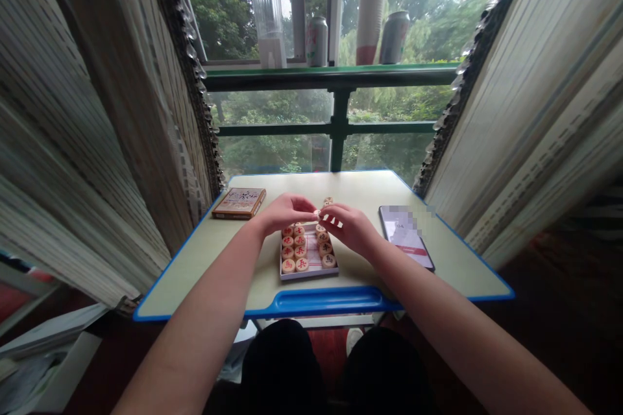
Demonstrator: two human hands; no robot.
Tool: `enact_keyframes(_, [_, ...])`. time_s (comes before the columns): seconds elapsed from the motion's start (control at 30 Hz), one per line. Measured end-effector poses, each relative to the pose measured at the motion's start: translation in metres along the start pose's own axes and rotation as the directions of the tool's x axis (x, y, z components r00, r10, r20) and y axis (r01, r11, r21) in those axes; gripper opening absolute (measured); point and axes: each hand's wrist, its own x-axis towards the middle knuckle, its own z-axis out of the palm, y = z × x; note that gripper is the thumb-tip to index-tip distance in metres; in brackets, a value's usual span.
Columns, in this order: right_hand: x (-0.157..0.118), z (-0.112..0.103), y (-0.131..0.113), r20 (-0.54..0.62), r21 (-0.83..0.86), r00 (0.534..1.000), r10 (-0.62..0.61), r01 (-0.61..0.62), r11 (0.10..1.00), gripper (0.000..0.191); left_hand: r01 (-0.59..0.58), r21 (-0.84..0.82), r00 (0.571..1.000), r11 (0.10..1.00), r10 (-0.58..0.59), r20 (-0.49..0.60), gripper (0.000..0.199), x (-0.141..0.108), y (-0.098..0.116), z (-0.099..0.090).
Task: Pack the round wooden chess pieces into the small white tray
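Note:
Above the far end of a shallow white box (pixel 311 277), my left hand (pixel 288 213) and my right hand (pixel 346 225) meet at the fingertips. A small pale Chinese chess piece (pixel 317 213) shows between them, mostly covered by the fingers. Both hands are closed in a pinch around it. In the box, round wooden pieces with red characters (pixel 300 251) fill two columns on the left. Pieces with black characters (pixel 325 249) form a column on the right. Beyond my right fingers, a few more pieces (pixel 328 201) lie on the table.
The small table (pixel 457 272) has a blue rim and a blue front groove (pixel 331 299). A brown-edged box lid (pixel 239 202) lies at the left, a phone (pixel 406 237) at the right. Cans (pixel 317 42) and stacked cups stand on the window ledge behind. Curtains hang on both sides.

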Motion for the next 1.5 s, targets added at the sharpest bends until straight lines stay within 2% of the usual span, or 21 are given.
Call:
enact_keyframes(0.13, [0.000,0.001,-0.001,-0.002,0.021,1.000,0.022,-0.022,1.000,0.008,0.021,0.006,1.000,1.000,-0.021,0.007,0.040,-0.001,0.002,-0.001])
enact_keyframes(0.33, [0.001,0.004,-0.002,-0.011,0.183,0.991,0.135,-0.131,0.974,0.010,0.001,-0.016,1.000,1.000,-0.001,-0.009,0.040,-0.002,0.002,-0.001])
enact_keyframes(0.53, [0.002,0.003,-0.006,-0.014,0.169,0.982,0.190,-0.185,0.968,0.011,-0.005,-0.006,0.999,1.000,0.005,0.034,0.042,-0.001,0.002,-0.006])
enact_keyframes(0.73, [0.004,0.004,-0.010,0.088,0.107,0.978,0.190,-0.199,0.974,0.009,0.004,0.138,0.996,0.990,0.008,-0.086,0.040,0.005,-0.008,-0.010])
enact_keyframes(0.87, [0.006,0.007,-0.009,0.090,0.052,0.974,0.208,-0.213,0.976,0.007,-0.001,0.157,1.000,0.988,0.002,-0.003,0.035,0.005,-0.011,-0.011])
enact_keyframes(1.07, [0.005,0.010,-0.005,0.041,0.019,0.962,0.271,-0.271,0.962,0.013,-0.054,0.222,0.994,0.974,0.032,0.102,0.037,-0.002,0.000,-0.011])
enact_keyframes(1.5, [0.008,0.005,-0.008,0.027,0.215,0.943,0.333,-0.331,0.919,0.014,-0.084,0.360,0.996,0.929,0.077,0.035,0.042,-0.013,0.015,-0.011])
